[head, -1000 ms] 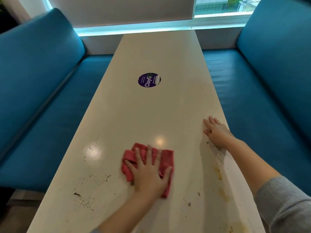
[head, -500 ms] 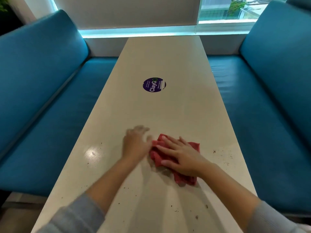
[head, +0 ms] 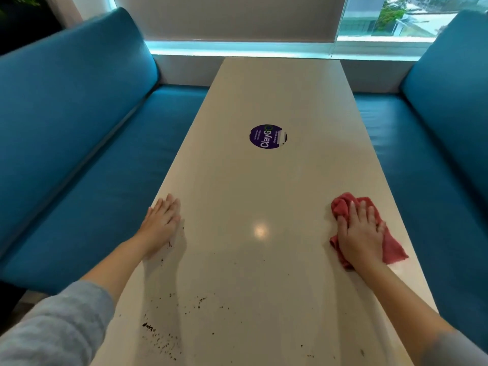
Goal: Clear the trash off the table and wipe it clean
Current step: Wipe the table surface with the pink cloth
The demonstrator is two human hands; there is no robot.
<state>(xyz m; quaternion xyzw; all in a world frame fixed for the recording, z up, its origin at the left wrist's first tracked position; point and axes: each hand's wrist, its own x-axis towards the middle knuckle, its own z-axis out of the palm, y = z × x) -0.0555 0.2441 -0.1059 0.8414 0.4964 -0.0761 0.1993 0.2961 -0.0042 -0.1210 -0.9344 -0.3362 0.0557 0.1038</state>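
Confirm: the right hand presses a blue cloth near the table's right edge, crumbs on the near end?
No: the head view shows the cloth is red, not blue. The right hand does press it near the table's right edge, with crumbs on the near end.

Setting: dining booth in a self-service eatery or canteen.
Evidence:
- long rectangular off-white glossy table (head: 277, 186), its far end at the wall
- teal padded left bench (head: 79, 133) and matching right bench (head: 435, 143) alongside it
- round purple "ClayGo" sticker (head: 267, 136) mid-table
- dark crumbs (head: 161, 339) scattered at the near end
- window (head: 396, 17) with grey roller blind (head: 224, 17) beyond
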